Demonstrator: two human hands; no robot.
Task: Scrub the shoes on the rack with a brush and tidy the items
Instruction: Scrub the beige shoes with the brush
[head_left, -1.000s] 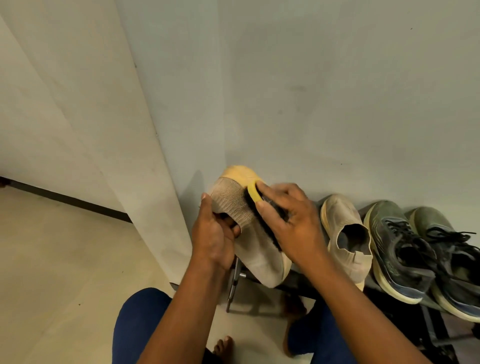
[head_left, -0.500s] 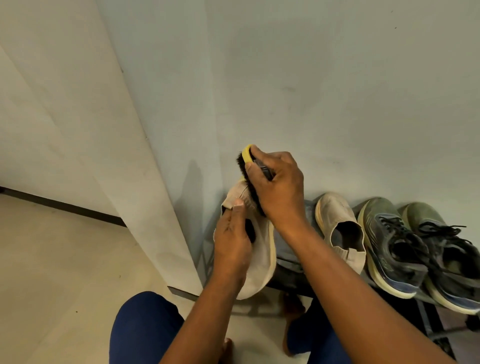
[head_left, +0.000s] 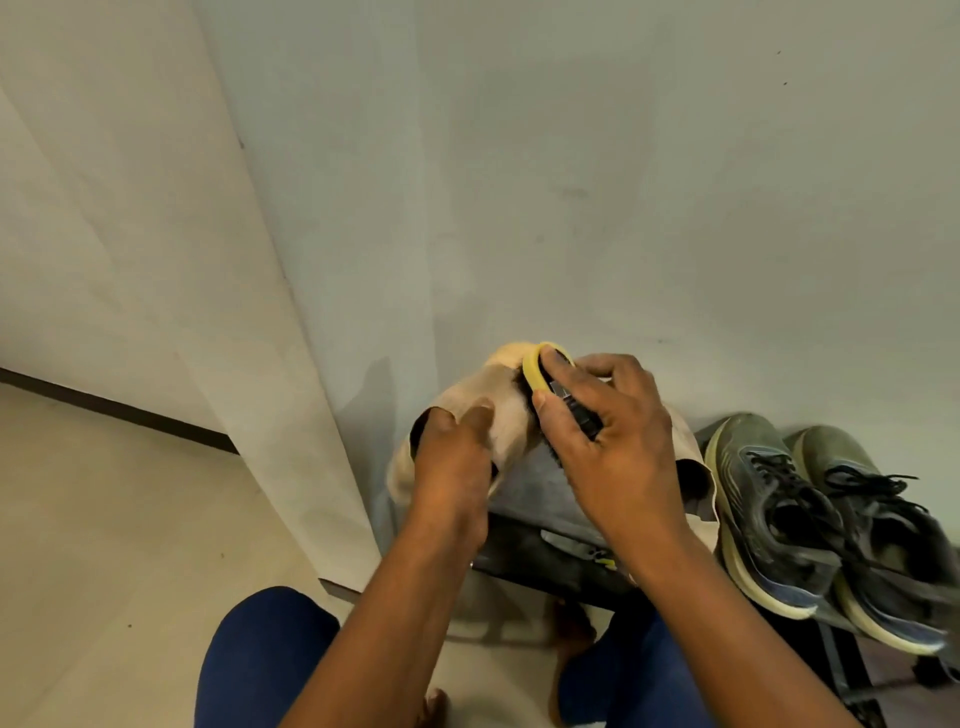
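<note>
My left hand (head_left: 451, 457) grips a beige slip-on shoe (head_left: 506, 415) by its opening, holding it up off the rack near the wall. My right hand (head_left: 608, 441) holds a yellow-backed brush (head_left: 540, 369) with dark bristles, pressed against the shoe's upper. The matching beige shoe (head_left: 698, 478) lies on the rack, mostly hidden behind my right hand. The dark metal shoe rack (head_left: 561, 566) runs under both hands.
Two grey-green laced sneakers (head_left: 769, 519) (head_left: 883, 519) sit side by side on the rack at right. A pale wall stands directly behind, with a corner and tiled floor (head_left: 104, 519) to the left. My blue-clad knees (head_left: 260, 660) are below.
The brush moved from the shoe's heel up past its top edge, then back down onto the upper. The shoe was turned in my left hand. The view shifted slightly.
</note>
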